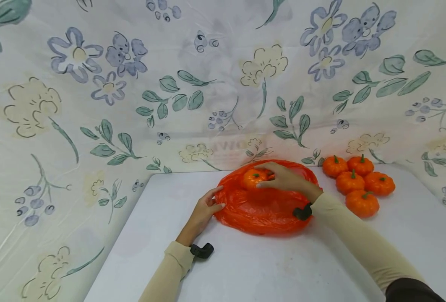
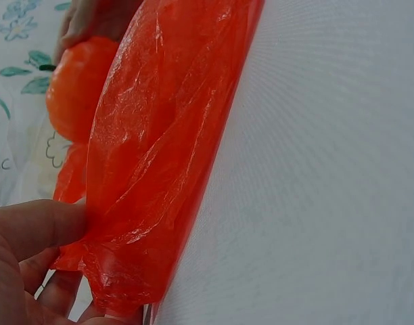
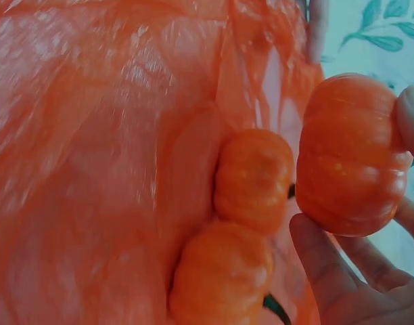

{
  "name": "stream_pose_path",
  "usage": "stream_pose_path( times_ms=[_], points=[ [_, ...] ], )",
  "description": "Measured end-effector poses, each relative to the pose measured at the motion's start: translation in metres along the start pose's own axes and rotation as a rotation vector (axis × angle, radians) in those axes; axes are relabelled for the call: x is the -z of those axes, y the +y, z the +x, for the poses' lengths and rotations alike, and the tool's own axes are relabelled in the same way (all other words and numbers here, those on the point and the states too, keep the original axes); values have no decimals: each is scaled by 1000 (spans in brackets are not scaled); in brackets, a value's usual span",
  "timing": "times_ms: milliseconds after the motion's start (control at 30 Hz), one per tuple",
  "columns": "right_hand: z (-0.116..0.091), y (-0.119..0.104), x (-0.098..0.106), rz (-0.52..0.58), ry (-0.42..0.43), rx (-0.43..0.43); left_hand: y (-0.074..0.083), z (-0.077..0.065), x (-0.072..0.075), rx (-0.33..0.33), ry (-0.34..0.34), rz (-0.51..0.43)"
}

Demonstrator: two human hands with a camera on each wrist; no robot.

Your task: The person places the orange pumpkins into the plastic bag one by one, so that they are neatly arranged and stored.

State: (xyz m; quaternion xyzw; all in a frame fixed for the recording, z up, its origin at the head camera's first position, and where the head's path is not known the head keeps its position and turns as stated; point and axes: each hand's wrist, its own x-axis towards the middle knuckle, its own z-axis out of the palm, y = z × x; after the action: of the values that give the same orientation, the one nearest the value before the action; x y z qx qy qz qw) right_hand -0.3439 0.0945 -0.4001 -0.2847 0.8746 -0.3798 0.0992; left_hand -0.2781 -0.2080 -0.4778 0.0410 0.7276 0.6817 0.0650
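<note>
A red plastic bag (image 1: 264, 216) lies spread open on the white table. My left hand (image 1: 204, 209) pinches its left rim, thumb on one side of the thin film (image 2: 153, 135) and fingers on the other in the left wrist view. My right hand (image 1: 285, 178) holds a small orange pumpkin (image 1: 253, 179) with a green stem above the bag's opening. The right wrist view has this held pumpkin (image 3: 352, 156) between thumb and fingers. Below it, two more pumpkins, one upper (image 3: 254, 179) and one lower (image 3: 224, 274), lie inside the bag.
Several small orange pumpkins (image 1: 350, 182) sit grouped on the white table (image 1: 245, 268), right of the bag. Behind the table hangs a flower-patterned sheet (image 1: 223, 84), close to the bag's far side. Each wrist carries a black strap piece.
</note>
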Motion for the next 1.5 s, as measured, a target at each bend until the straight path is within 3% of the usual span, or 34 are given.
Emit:
stream_pose_path(
  times_ms=[400,900,1233,1500],
  points=[
    [18,-12,-27,-3,-33,-19,2,-1,-1,4,5,-2],
    [33,-7,-58,-43,6,-40,1,-1,0,-3,-8,-5],
    [34,-8,-68,-83,41,4,4,-2,1,-1,-5,-10],
    [31,-8,-78,-95,50,-49,3,-4,0,4,-18,-26]
  ],
)
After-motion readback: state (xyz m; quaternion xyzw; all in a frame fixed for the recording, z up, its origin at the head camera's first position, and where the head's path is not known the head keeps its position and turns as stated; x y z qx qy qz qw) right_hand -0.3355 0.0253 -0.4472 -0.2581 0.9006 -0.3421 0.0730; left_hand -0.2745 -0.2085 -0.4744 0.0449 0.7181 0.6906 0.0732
